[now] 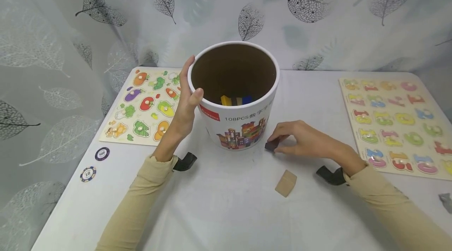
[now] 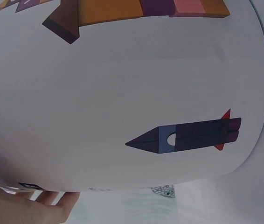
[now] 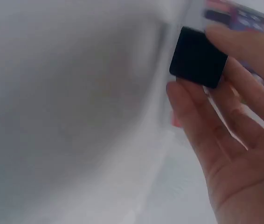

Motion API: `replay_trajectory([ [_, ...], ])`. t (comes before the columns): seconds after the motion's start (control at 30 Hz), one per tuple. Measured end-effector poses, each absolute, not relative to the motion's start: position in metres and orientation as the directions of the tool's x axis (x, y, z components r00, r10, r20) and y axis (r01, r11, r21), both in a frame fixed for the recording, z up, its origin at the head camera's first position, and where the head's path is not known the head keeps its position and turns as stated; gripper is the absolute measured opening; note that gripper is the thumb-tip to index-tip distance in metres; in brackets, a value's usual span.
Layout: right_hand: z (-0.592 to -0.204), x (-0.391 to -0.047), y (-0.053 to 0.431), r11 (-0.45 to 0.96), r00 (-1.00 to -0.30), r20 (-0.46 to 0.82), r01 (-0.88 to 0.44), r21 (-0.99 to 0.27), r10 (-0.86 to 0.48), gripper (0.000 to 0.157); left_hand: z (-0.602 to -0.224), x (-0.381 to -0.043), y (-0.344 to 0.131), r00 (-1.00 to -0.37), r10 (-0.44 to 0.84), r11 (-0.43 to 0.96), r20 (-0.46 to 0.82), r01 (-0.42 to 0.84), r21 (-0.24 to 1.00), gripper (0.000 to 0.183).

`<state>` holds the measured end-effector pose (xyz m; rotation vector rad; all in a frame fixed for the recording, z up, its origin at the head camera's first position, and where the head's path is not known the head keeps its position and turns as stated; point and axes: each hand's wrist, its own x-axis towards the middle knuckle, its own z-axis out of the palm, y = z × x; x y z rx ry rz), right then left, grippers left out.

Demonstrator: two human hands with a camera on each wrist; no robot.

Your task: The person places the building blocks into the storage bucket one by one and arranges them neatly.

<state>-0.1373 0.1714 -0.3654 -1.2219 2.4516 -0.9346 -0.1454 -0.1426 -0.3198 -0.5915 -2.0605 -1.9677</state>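
A white toy-block bucket [image 1: 226, 125] stands on the table, its mouth facing up toward the head view. My left hand [image 1: 185, 106] holds it at the upper left side, thumb and fingers spread around the wall by the rim. Printed block pictures on its wall fill the left wrist view. Low in the bucket lie yellow, brown and blue blocks [image 1: 226, 100], partly hidden by the front rim. To the right of the bucket's base, my right hand [image 1: 305, 141] pinches a dark purple block [image 1: 271, 146] between thumb and fingers; the block looks nearly black in the right wrist view.
A plain wooden block [image 1: 286, 183] lies in front of the right hand. A vegetable puzzle board [image 1: 118, 135] is at the left, a number puzzle board [image 1: 399, 125] at the right. Two poker chips [image 1: 88, 173] lie near the left edge. A leaf-patterned curtain [image 1: 226, 15] hangs behind.
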Motion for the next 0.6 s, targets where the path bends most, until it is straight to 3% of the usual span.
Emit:
replay_trajectory([
  [0.13,-0.331,-0.141,0.180,0.385,-0.592,0.152,-0.676,-0.628,-0.791,0.030,-0.320,-0.145,-0.143,-0.891,0.127,0.013,0.436,0.441,0.897,0.114],
  [0.4,-0.236,-0.146,0.177,0.155,-0.423,0.477,-0.850,-0.504,-0.770,0.049,-0.321,-0.146,-0.144,-0.889,0.132,0.023,0.438,0.445,0.895,0.112],
  [0.47,-0.220,-0.148,0.168,0.150,-0.413,0.525,-0.869,-0.471,-0.744,0.049,-0.321,-0.147,-0.144,-0.888,0.137,0.022,0.438,0.445,0.895,0.112],
  [0.6,-0.205,-0.155,0.144,0.228,-0.457,0.574,-0.875,-0.426,-0.679,0.044,-0.322,-0.147,-0.143,-0.889,0.135,0.022,0.437,0.443,0.896,0.112],
])
